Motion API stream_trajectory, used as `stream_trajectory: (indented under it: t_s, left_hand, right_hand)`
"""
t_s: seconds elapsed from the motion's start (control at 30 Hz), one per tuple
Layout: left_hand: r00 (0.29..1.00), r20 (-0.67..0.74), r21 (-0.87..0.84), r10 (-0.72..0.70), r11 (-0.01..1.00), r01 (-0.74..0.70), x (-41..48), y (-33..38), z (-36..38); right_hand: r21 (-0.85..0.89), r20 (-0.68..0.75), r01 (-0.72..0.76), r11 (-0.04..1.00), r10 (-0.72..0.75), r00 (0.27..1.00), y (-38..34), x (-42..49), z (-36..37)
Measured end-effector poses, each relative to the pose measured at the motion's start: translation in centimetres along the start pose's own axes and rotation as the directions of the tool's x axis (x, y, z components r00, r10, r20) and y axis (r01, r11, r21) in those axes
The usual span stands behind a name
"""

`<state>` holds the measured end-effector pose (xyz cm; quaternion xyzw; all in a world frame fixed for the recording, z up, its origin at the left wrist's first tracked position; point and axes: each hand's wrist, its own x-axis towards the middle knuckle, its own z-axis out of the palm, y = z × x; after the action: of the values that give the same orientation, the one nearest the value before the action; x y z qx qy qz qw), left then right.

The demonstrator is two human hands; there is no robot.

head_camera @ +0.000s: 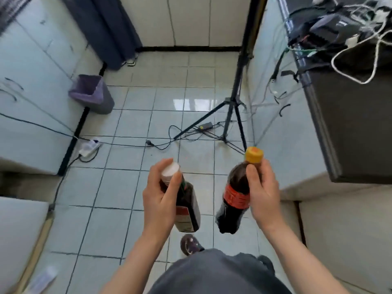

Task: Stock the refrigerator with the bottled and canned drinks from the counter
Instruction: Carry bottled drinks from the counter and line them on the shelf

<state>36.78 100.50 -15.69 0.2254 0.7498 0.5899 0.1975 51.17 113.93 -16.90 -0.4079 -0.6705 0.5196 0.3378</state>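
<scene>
Hands (160, 200) grip bottles (234, 200) above glossy tiled floor (137, 117).

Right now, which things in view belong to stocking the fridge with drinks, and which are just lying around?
For the job:
white-capped dark bottle, gripped by the left hand
yellow-capped cola bottle, gripped by the right hand

Just lying about:
lined bin
tripod
power strip on the floor
tangle of cables, upper right
</scene>
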Motion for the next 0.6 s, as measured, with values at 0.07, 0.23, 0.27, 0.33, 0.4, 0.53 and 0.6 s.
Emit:
stream_trajectory:
  t_s: [0.07, 0.23, 0.27, 0.33, 0.4, 0.53, 0.6]
  left_hand:
    - [0.994, -0.111, 0.024, 0.001, 1.0, 0.002, 1.8, -0.8, -4.3]
    - [0.924, -0.377, 0.005, -0.065, 0.997, 0.073, 4.4, -2.9, -13.7]
    - [0.9, -0.427, -0.008, -0.088, 0.996, 0.093, 4.6, -3.6, -15.3]
    - [0.847, -0.514, -0.045, -0.14, 0.99, 0.136, 4.8, -4.8, -18.4]
    - [0.79, -0.584, -0.084, -0.186, 0.982, 0.169, 5.2, -5.9, -21.3]
    - [0.679, -0.691, -0.149, -0.25, 0.967, 0.205, 6.8, -7.8, -27.3]
    - [0.609, -0.751, -0.165, -0.257, 0.965, 0.204, 7.8, -8.3, -30.3]
  right_hand:
    - [0.0, 0.079, 0.027, 1.0, -0.027, 0.996, -1.3, 1.3, 5.0]
    - [0.03, 0.352, 0.097, 0.995, -0.102, 0.931, -4.6, 3.4, 16.0]
    - [0.034, 0.412, 0.116, 0.993, -0.12, 0.903, -5.2, 3.6, 18.1]
    - [0.041, 0.515, 0.157, 0.987, -0.155, 0.843, -6.3, 4.0, 22.2]
    - [0.03, 0.585, 0.205, 0.978, -0.184, 0.79, -7.2, 4.5, 26.4]
    - [0.067, 0.715, 0.254, 0.965, -0.224, 0.662, -9.0, 5.3, 35.6]
    - [0.096, 0.776, 0.272, 0.957, -0.244, 0.582, -10.2, 5.6, 40.6]
